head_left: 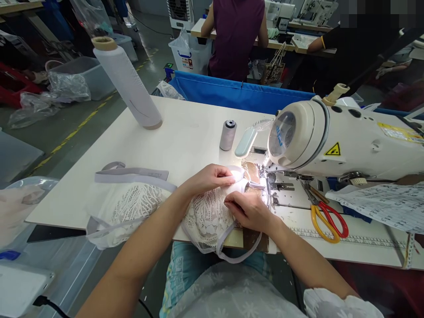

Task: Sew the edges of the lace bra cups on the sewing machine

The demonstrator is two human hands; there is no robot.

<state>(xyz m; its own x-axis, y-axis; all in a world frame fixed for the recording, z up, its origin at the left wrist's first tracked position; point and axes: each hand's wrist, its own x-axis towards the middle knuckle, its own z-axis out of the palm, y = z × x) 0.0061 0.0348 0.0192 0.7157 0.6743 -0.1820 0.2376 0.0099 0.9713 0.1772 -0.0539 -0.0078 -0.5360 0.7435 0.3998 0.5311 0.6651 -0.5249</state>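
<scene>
A white lace bra [132, 201] lies across the front of the table, one cup to the left and the other beneath my hands. My left hand [213, 179] pinches the upper edge of the right-hand cup close to the sewing machine's needle area. Just below it, my right hand [247, 210] is closed on the same cup's edge, its fingertips curled against the fabric. A pale strap [240, 256] loops down over the table's front edge. The lit head of the sewing machine [298, 132] stands immediately right of my hands.
A large white cone of thread [129, 84] and a small grey thread spool [228, 135] stand on the white table [185, 128]. Scissors with red and yellow handles [327, 221] lie right of my right hand. A written paper sheet [380, 205] hangs nearby. Two people work beyond the blue cloth [238, 90].
</scene>
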